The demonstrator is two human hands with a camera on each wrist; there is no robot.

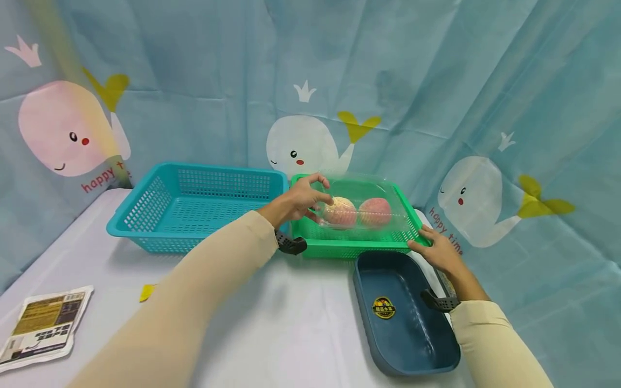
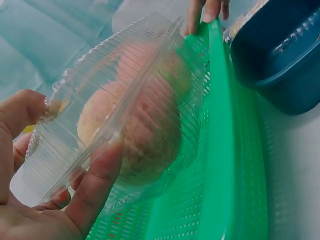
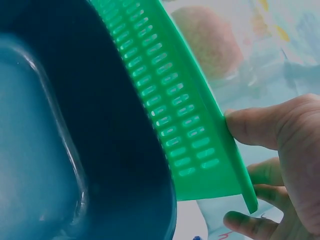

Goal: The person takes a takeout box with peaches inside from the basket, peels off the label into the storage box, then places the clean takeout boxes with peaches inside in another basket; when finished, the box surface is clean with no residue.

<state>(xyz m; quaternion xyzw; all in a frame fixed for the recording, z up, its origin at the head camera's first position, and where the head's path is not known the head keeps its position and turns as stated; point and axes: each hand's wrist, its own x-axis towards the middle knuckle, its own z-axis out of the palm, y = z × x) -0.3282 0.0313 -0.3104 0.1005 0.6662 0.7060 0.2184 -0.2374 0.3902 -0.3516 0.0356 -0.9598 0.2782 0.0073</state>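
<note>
My left hand (image 1: 304, 199) grips the left end of a clear plastic clamshell box (image 2: 107, 117) with ridged sides. Through the plastic show two round pinkish-yellow fruits, like peaches, the nearer one (image 1: 341, 212) beside the pinker one (image 1: 375, 212). The box is over the green perforated basket (image 1: 349, 249), tilted in the left wrist view. At the basket's front right corner, my right hand (image 1: 439, 249) pinches the rim, thumb on one side and fingers on the other, as the right wrist view shows.
A larger turquoise basket (image 1: 204, 235) stands left of the green one. In front sits a dark blue tub (image 1: 405, 323) with a round gold-and-black sticker. A flat printed packet (image 1: 46, 328) and a small yellow piece (image 1: 147, 292) lie on the white table. A whale-print curtain (image 1: 204, 81) hangs behind.
</note>
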